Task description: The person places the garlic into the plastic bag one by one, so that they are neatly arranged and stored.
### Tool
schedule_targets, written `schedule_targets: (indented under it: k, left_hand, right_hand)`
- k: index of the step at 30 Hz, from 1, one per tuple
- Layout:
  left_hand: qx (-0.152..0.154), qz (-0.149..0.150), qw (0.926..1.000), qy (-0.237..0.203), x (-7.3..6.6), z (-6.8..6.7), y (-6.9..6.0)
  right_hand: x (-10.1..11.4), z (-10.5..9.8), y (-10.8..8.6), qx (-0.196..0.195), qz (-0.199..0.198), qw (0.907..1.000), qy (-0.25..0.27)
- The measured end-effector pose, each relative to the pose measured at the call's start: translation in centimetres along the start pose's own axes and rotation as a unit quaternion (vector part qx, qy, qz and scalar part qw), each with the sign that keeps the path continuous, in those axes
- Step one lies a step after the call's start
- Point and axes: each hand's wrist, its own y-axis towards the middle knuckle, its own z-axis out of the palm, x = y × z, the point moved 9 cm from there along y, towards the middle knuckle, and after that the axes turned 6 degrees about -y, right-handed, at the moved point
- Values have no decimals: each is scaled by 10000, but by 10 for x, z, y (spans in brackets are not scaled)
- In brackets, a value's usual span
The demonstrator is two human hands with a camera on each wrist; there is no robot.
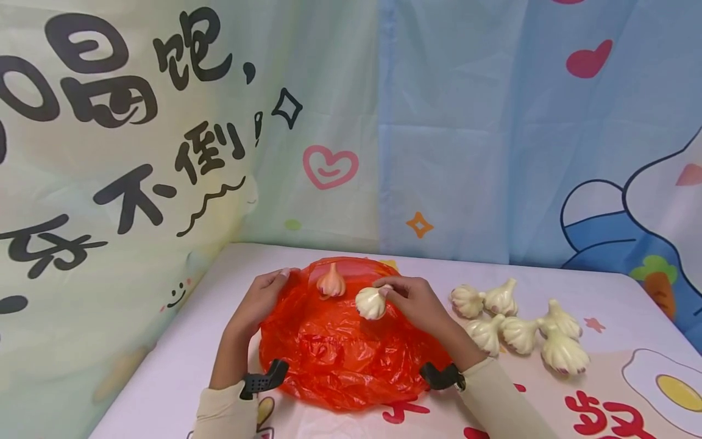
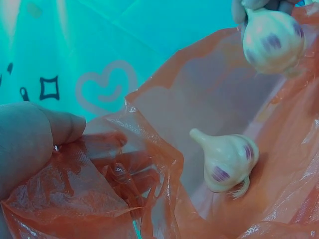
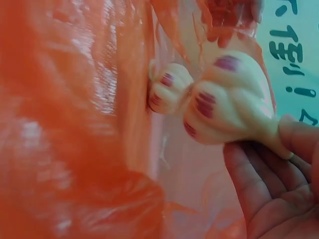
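red bag is gripped by left hand, garlic bulb by right hand; if bag sags, bulb may be snagged.

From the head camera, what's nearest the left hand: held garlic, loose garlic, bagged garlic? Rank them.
1. Bagged garlic: inside the red bag, right of the left hand.
2. Held garlic: in the right hand, farther right.
3. Loose garlic: on the table, farthest right.
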Motion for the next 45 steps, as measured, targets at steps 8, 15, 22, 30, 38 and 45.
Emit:
schedule_targets:
  k: [8,15,22,30,38,45]
  left_hand:
    - [29,-27,10000,9,0,4,3]
    - [-6,-15,10000,21,0,2,1]
    - [-46,-91,9999,37,2,1,2]
    - [-10,-157,9999,-17,3,6,3]
    - [-31,-174,9998,25,4,7,4]
    - [-36,-180,9998,8,2,7,4]
  right_hand:
    - [8,9,18,31,-153,9999,-44]
    - [11,17,34,169,36,9990,-416]
    - [2,27,49,140,-78,9985,-525]
    - [-13,34,58,-76,235,9960,-857]
    - [-29,37,59,-470,674,9923,-932]
    - [-47,40,59,-834,1280,9879,-270]
